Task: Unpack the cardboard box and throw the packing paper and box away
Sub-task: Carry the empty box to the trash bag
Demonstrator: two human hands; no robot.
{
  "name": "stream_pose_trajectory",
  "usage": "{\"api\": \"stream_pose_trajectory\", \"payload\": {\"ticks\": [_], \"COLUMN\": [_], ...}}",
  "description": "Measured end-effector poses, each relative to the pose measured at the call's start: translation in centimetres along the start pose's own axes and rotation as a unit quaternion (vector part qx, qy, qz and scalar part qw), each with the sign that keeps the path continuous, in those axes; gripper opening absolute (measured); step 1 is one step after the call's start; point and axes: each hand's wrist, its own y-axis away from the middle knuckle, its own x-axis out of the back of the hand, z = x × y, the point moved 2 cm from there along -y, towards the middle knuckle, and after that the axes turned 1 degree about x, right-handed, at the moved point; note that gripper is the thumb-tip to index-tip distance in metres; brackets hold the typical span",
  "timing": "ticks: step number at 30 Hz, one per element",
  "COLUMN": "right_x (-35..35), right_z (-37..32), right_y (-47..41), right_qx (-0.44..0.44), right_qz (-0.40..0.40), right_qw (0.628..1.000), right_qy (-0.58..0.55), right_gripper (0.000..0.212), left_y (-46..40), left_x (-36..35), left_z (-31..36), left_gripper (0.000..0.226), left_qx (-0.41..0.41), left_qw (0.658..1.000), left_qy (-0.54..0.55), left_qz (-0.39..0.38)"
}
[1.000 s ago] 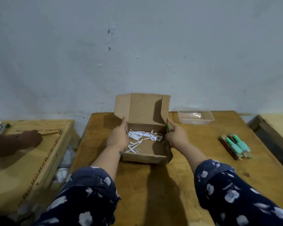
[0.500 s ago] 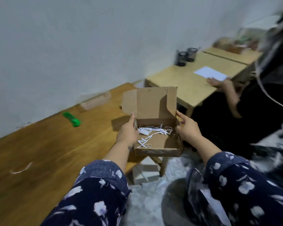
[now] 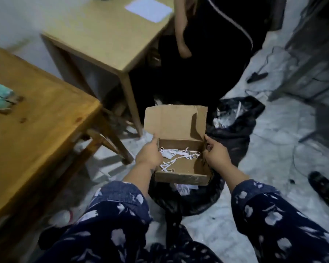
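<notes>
Nearest the viewer, two floral sleeves (image 3: 114, 211) run forward to the hands, and between them the cardboard box (image 3: 180, 158) is held in the air. The left hand (image 3: 149, 155) is wrapped round the box's left wall, thumb at the rim, and the right hand (image 3: 216, 154) pinches the right wall near its far corner; both are closed on the box. Inside it, between the two hands, only strands of shredded packing paper (image 3: 176, 156) show on the floor of the box, so the unpacking looks done, as far as can be judged. What is left is the throwing away: directly below the hands and spreading beyond the right one lies a black rubbish bag (image 3: 234, 133), with white scraps already in it, and neither the paper nor the box has yet gone in. The upright lid flap (image 3: 175, 122) hides whatever is just past the hands. To the left of the left hand the wooden table (image 3: 36, 130) is blurred, and the teal items (image 3: 0, 95) at its edge are cut off and hard to identify.
</notes>
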Motion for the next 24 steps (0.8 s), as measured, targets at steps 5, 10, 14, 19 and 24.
{"api": "stream_pose_trajectory", "payload": {"ticks": [5,10,14,19,24], "right_x": [-3.5,-8.3,-11.2,-10.9,-8.6], "right_z": [8.1,14.3,16.9,16.2,10.6], "right_y": [-4.3,-7.9,-8.6,-8.2,-6.9], "right_qx": [-0.056,-0.108,-0.151,-0.147,-0.114], "right_qz": [-0.016,-0.056,-0.102,-0.118,-0.132], "right_qw": [0.998,0.992,0.982,0.982,0.985], "right_qy": [0.015,0.033,0.049,0.016,0.011], "right_gripper": [0.054,0.045,0.041,0.042,0.035], "left_y": [-4.0,-7.0,-7.7,-7.1,-5.6], "left_x": [-8.5,-16.6,-20.1,-19.2,-14.2], "left_z": [-0.6,-2.8,-4.2,-3.3,-1.3], "left_gripper": [0.072,0.063,0.051,0.051,0.047], "left_qx": [0.014,0.027,0.065,0.06,0.057], "left_qw": [0.998,0.987,0.979,0.974,0.966], "left_qy": [-0.015,0.019,0.048,0.068,0.106], "left_qz": [-0.067,-0.16,-0.187,-0.206,-0.229]}}
